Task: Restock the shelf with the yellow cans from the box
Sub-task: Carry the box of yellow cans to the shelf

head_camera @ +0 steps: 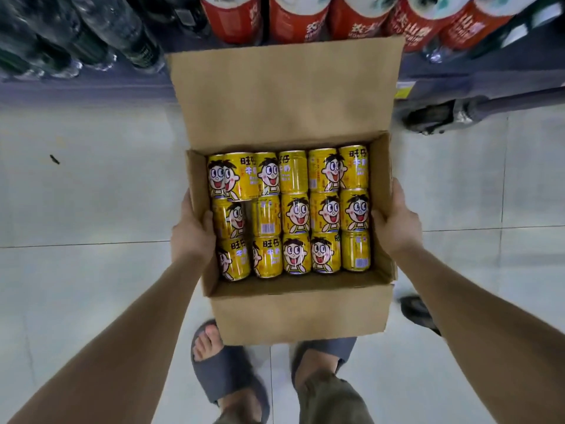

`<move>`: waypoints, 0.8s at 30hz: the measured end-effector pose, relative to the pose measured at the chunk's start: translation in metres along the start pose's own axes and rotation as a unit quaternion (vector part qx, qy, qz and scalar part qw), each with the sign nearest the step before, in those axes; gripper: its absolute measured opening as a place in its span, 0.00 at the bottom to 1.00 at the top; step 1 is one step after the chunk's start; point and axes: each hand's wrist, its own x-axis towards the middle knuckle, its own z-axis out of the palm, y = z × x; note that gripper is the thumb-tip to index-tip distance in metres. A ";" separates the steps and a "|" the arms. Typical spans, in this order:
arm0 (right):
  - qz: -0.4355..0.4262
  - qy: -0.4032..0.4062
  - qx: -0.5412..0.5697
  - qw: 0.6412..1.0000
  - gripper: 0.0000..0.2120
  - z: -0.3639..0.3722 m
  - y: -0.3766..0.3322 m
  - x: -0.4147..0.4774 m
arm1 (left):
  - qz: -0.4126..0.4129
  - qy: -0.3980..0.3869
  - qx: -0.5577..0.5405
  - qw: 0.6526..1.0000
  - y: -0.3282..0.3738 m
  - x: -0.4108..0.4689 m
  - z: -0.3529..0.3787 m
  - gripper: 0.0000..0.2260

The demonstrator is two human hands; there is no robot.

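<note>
An open cardboard box [284, 310] hangs in front of me above the tiled floor, its far flap standing up. Several yellow cans [295, 212] with a cartoon face lie on their sides inside, packed in three rows. My left hand [191, 234] grips the box's left wall, thumb over the rim. My right hand [394, 224] grips the right wall the same way. The box is carried between both hands.
A low shelf [91, 87] runs across the top, with dark water bottles [76, 35] at the left and large red-labelled bottles [293, 16] at the right. A trolley wheel [434, 117] sits at the right. My sandalled feet [226, 371] stand under the box.
</note>
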 end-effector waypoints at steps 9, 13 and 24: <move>-0.024 0.018 0.019 0.999 0.32 0.001 0.009 0.004 | 0.061 0.025 -0.065 0.996 -0.007 -0.006 -0.006 0.22; -0.034 0.025 0.056 0.998 0.32 -0.005 0.013 -0.005 | 0.066 0.027 -0.065 0.995 -0.016 -0.018 -0.015 0.22; -0.029 0.033 0.079 0.996 0.34 -0.094 -0.012 -0.132 | 0.059 0.035 -0.087 0.994 -0.006 -0.121 -0.127 0.25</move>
